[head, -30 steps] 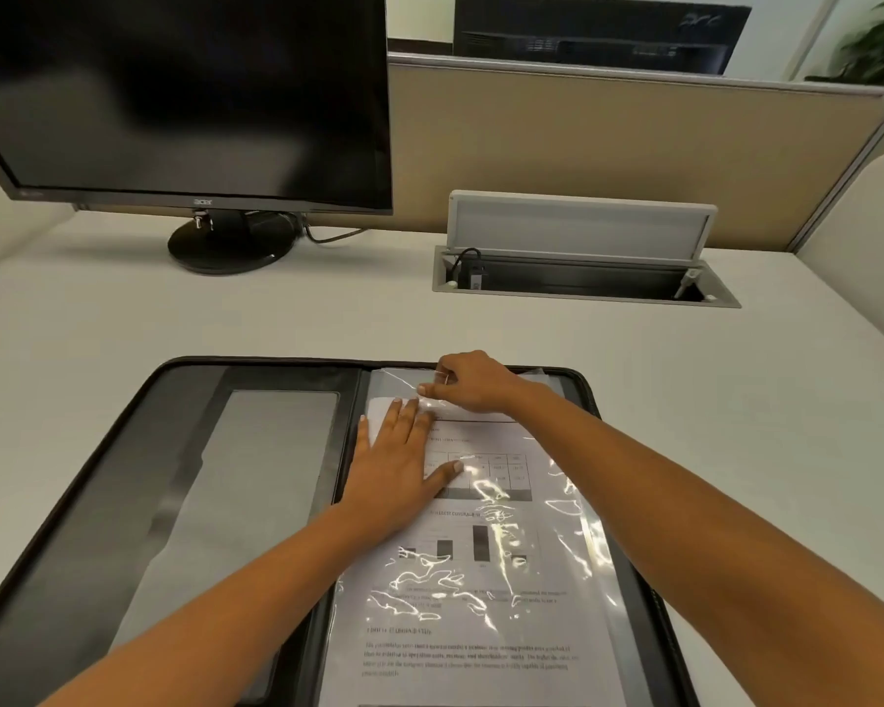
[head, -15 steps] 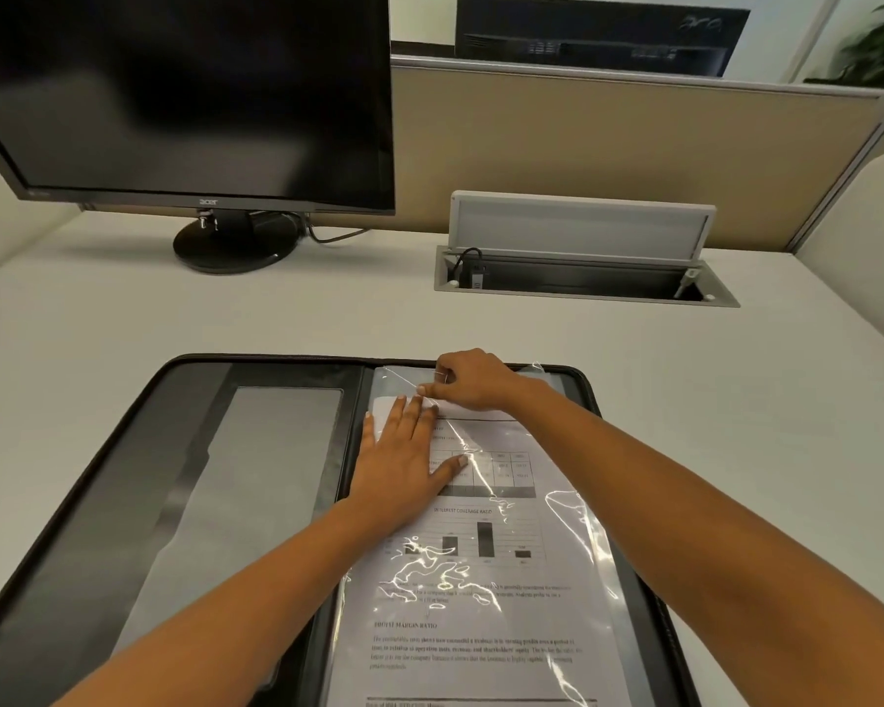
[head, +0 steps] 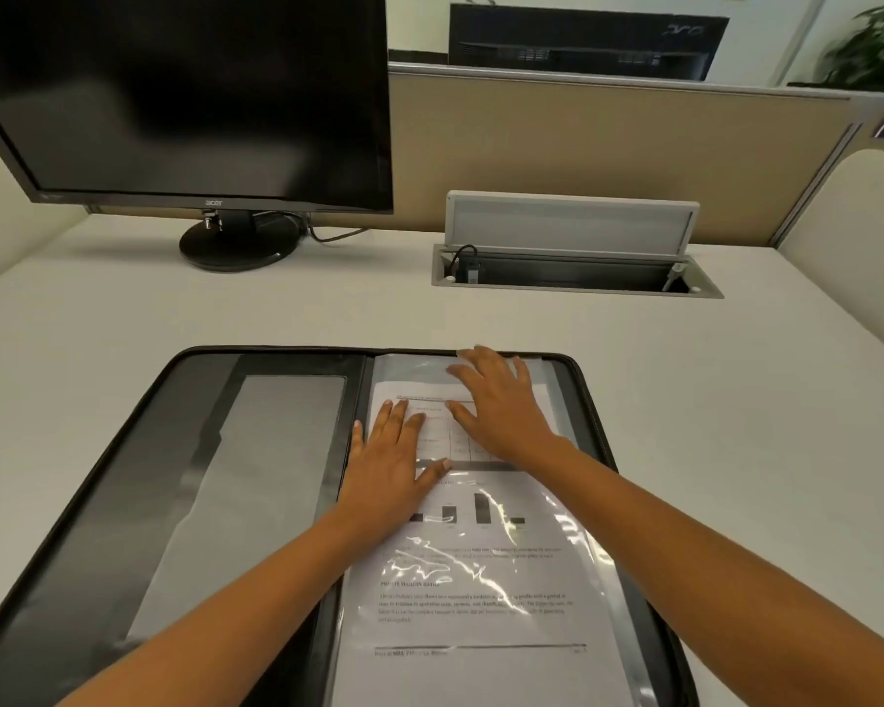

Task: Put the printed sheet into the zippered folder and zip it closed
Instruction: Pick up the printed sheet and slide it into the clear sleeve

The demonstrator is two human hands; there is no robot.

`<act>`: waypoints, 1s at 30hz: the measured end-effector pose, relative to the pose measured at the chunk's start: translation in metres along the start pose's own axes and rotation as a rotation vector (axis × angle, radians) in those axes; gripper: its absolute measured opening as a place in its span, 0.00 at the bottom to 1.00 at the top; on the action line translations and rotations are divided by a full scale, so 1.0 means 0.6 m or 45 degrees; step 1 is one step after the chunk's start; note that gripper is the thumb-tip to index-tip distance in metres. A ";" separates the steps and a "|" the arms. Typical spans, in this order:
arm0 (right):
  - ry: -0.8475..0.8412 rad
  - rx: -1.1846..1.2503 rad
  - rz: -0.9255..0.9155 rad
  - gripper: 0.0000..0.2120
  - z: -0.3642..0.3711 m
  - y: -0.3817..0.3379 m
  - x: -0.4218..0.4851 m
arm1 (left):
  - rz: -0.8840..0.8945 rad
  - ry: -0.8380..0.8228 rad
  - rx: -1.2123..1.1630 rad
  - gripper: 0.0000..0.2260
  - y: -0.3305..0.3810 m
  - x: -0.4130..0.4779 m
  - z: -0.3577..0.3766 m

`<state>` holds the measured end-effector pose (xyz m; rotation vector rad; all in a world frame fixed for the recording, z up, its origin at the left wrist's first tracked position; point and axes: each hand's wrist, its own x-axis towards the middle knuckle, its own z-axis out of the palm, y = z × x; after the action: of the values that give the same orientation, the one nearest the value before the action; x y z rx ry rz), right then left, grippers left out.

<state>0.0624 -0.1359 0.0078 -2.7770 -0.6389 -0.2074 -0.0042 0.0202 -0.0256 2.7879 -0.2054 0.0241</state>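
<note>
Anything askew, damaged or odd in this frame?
Nothing serious. The clear sleeve over the printed sheet is wrinkled and catches glare. The left hand and right hand lie flat on it. The zippered folder lies open, undamaged.

Place: an office cubicle, I'd say.
Ahead of me: a monitor point(head: 185, 94) on a pale counter point(head: 123, 318), with a beige partition point(head: 583, 145) behind it.
In my counter: a flip-up cable box point(head: 572, 262).
Beyond the partition: a second monitor point(head: 583, 40), a plant point(head: 879, 48).
</note>
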 end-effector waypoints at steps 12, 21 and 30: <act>-0.199 0.143 0.309 0.25 0.015 0.009 -0.132 | -0.040 -0.058 0.017 0.45 -0.004 -0.081 -0.002; -0.182 0.040 0.481 0.30 0.003 0.017 -0.180 | 0.021 -0.076 0.094 0.33 0.001 -0.006 0.008; -0.098 -0.004 0.543 0.30 0.012 0.022 -0.183 | 0.023 -0.075 -0.018 0.31 -0.010 0.037 -0.010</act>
<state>-0.0291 -0.1893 -0.0244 -2.8525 -0.0518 -0.0104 0.0185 0.0251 -0.0210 2.7750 -0.2446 -0.0549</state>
